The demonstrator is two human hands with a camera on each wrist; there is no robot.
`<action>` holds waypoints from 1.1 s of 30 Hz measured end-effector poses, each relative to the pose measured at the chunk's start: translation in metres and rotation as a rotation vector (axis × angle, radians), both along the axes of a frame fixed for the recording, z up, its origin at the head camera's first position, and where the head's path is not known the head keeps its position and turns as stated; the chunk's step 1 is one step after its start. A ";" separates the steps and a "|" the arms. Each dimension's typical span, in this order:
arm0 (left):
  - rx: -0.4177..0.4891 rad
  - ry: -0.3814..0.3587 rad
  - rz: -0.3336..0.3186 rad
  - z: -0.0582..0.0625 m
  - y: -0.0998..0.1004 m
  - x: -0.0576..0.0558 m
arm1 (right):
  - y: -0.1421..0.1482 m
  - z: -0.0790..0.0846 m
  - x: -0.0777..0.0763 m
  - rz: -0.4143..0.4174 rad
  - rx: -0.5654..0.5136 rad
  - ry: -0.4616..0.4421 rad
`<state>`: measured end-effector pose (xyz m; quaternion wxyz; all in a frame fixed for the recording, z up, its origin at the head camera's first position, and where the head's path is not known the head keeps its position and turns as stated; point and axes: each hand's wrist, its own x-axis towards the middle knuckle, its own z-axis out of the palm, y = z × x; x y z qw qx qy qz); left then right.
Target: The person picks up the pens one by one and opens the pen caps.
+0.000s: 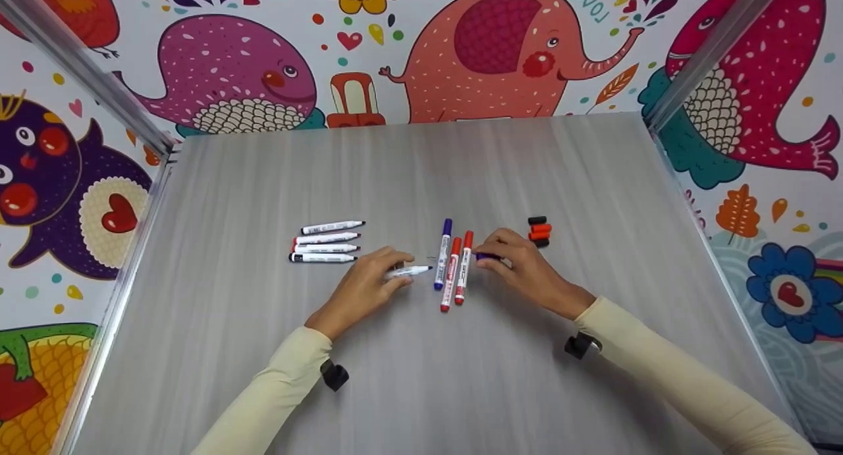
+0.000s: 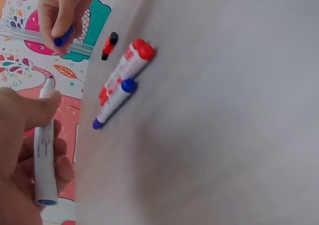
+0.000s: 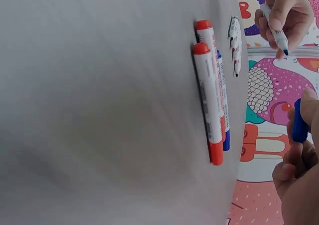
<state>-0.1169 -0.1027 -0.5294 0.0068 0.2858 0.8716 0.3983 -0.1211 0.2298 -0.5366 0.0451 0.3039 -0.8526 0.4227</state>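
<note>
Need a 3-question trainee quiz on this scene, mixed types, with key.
1. What does the left hand hold?
2. True or false: the right hand holds a red cap.
3. Which capped markers lie between the hands?
A) three red
B) two red, one blue
C) one red, two blue

Key:
1. An uncapped marker.
2. False; it holds a blue cap.
3. B.

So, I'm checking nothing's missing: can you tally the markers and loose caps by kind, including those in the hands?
Capped markers: 3 (2 red, 1 blue)
Uncapped markers: 5 (4 on the table, 1 in the left hand)
Loose caps: 5 (2 red, 2 black, 1 blue in the right hand)
Total: 13
</note>
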 end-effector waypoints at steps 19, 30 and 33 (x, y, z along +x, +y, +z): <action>0.024 0.084 0.113 -0.013 -0.025 0.004 | 0.020 -0.012 0.001 -0.067 -0.004 -0.028; 0.024 0.114 0.164 -0.026 -0.035 0.008 | 0.036 -0.025 0.001 -0.073 -0.005 0.027; 0.032 0.129 0.196 -0.031 -0.039 0.008 | 0.042 -0.028 0.001 -0.077 -0.011 0.037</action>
